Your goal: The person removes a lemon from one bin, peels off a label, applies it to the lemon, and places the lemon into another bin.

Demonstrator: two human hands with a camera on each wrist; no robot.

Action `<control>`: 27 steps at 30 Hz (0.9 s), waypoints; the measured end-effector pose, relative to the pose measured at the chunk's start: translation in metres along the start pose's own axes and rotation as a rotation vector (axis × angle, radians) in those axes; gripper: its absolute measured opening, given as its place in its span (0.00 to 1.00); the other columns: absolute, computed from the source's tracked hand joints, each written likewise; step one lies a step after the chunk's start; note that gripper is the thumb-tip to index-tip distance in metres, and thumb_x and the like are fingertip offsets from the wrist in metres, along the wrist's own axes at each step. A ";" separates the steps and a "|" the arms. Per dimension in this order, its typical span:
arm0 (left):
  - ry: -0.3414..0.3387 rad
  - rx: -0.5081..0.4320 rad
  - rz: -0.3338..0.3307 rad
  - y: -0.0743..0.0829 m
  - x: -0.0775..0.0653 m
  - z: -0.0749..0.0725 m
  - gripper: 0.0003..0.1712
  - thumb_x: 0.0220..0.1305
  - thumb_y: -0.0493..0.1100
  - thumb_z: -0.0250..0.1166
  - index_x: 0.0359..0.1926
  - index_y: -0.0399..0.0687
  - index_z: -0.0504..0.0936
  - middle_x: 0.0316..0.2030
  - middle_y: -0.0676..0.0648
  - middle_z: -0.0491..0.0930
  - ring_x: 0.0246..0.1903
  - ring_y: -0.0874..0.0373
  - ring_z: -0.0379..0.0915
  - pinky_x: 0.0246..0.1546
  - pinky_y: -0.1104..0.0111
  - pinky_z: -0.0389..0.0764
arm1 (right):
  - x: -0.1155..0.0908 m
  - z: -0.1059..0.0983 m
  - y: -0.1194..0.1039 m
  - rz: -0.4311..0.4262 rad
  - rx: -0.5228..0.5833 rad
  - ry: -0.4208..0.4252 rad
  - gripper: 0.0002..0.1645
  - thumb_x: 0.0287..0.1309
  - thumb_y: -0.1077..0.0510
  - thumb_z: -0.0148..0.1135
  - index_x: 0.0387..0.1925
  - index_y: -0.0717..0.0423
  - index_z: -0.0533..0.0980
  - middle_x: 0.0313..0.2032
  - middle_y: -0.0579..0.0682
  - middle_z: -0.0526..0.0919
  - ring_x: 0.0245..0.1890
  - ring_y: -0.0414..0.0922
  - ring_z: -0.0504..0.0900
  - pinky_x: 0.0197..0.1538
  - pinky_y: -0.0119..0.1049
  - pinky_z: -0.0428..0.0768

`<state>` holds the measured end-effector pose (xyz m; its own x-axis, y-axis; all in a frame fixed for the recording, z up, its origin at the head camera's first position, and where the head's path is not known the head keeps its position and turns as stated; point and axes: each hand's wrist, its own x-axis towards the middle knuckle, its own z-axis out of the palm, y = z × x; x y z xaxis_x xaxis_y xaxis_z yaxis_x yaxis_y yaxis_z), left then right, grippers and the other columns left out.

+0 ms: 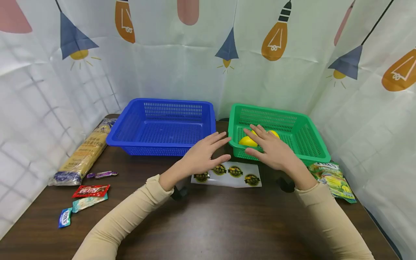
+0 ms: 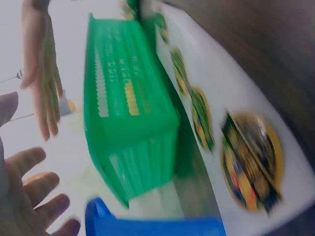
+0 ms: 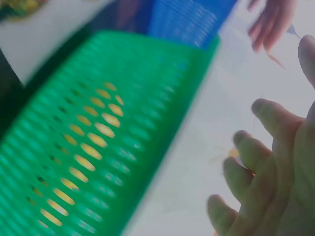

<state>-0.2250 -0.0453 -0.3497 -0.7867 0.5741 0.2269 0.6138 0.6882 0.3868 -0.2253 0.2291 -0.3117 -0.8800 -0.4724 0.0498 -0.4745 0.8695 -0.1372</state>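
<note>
My left hand [image 1: 205, 152] hovers between the two baskets with its fingers spread, holding nothing. Just behind it stands a blue plastic basket [image 1: 162, 143] with nothing inside. My right hand [image 1: 271, 148], fingers stretched out and grasping nothing, is over the front of a green plastic basket [image 1: 313, 139]. Several yellow fruits, lemon-like, lie in the green basket; one yellow fruit [image 1: 248, 141] shows beside the right fingers, others are partly hidden by the hand. Below the hands, a white plastic bag [image 1: 227, 180] with round black-and-gold labels lies flat on the table.
At the left lies a long pack of noodle-like sticks [image 1: 85, 151]. Near it are a purple-wrapped candy [image 1: 103, 174], a red packet [image 1: 91, 191], a pale teal packet [image 1: 89, 203] and a small blue packet [image 1: 65, 217]. A green-yellow snack bag [image 1: 333, 180] lies right of the green basket. A patterned curtain [image 1: 201, 72] hangs behind.
</note>
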 end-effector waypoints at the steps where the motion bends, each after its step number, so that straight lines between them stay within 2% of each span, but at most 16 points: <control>1: 0.007 -0.069 0.002 0.003 0.001 0.000 0.38 0.71 0.67 0.50 0.76 0.63 0.58 0.78 0.52 0.56 0.78 0.49 0.50 0.76 0.47 0.58 | 0.003 -0.006 0.002 0.015 0.019 0.000 0.44 0.69 0.27 0.43 0.78 0.32 0.45 0.81 0.48 0.45 0.81 0.57 0.46 0.76 0.64 0.53; 4: 0.013 -0.255 -0.035 0.011 0.003 0.001 0.39 0.71 0.64 0.53 0.77 0.58 0.57 0.75 0.48 0.62 0.73 0.49 0.62 0.71 0.49 0.68 | 0.014 -0.025 0.007 0.054 0.071 0.003 0.43 0.68 0.26 0.42 0.78 0.33 0.50 0.79 0.49 0.53 0.78 0.57 0.56 0.71 0.65 0.63; 6: -0.001 -0.361 -0.073 0.017 0.004 0.002 0.40 0.72 0.63 0.53 0.78 0.54 0.54 0.71 0.44 0.67 0.66 0.50 0.71 0.65 0.52 0.75 | 0.025 -0.037 0.011 0.061 0.091 0.002 0.42 0.68 0.27 0.44 0.77 0.37 0.55 0.76 0.51 0.60 0.74 0.57 0.64 0.69 0.64 0.67; 9: -0.060 -0.480 -0.142 0.023 0.007 0.005 0.44 0.73 0.62 0.52 0.79 0.51 0.46 0.65 0.42 0.73 0.56 0.50 0.80 0.53 0.59 0.83 | 0.044 -0.051 0.018 0.033 0.108 -0.016 0.39 0.69 0.34 0.50 0.73 0.47 0.63 0.71 0.56 0.71 0.67 0.58 0.73 0.67 0.61 0.71; 13: -0.155 -0.596 -0.220 0.026 0.011 0.012 0.50 0.74 0.63 0.49 0.79 0.48 0.30 0.63 0.41 0.77 0.53 0.46 0.83 0.45 0.58 0.84 | 0.070 -0.059 0.030 -0.011 0.118 -0.079 0.33 0.69 0.43 0.58 0.69 0.54 0.69 0.65 0.57 0.77 0.64 0.58 0.77 0.65 0.58 0.75; 17: -0.201 -0.750 -0.311 0.024 0.019 0.021 0.52 0.76 0.62 0.46 0.76 0.48 0.19 0.64 0.38 0.76 0.54 0.44 0.82 0.56 0.53 0.81 | 0.093 -0.055 0.041 -0.011 0.114 -0.171 0.31 0.67 0.48 0.62 0.67 0.54 0.71 0.65 0.57 0.77 0.64 0.57 0.77 0.65 0.56 0.75; 20: -0.197 -0.910 -0.370 0.021 0.027 0.028 0.51 0.78 0.60 0.44 0.75 0.49 0.16 0.65 0.35 0.73 0.56 0.43 0.81 0.66 0.52 0.74 | 0.106 -0.044 0.048 0.013 0.147 -0.268 0.32 0.65 0.53 0.64 0.68 0.55 0.70 0.68 0.58 0.74 0.67 0.58 0.73 0.67 0.56 0.73; 23: -0.177 -1.061 -0.413 0.019 0.036 0.034 0.49 0.79 0.57 0.44 0.75 0.52 0.15 0.66 0.34 0.71 0.58 0.42 0.79 0.68 0.51 0.72 | 0.115 -0.032 0.055 0.053 0.198 -0.381 0.34 0.64 0.56 0.64 0.70 0.55 0.68 0.71 0.58 0.70 0.71 0.59 0.69 0.70 0.57 0.70; 27: -0.133 -1.141 -0.441 0.019 0.044 0.042 0.46 0.80 0.55 0.42 0.76 0.53 0.17 0.65 0.33 0.73 0.58 0.42 0.79 0.68 0.52 0.73 | 0.122 -0.018 0.063 0.080 0.214 -0.509 0.36 0.64 0.57 0.64 0.71 0.55 0.66 0.72 0.58 0.67 0.73 0.60 0.65 0.72 0.57 0.69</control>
<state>-0.2452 0.0121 -0.3697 -0.8586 0.4769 -0.1882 -0.1644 0.0915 0.9821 -0.3626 0.2288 -0.2961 -0.7666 -0.4623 -0.4457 -0.3448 0.8819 -0.3215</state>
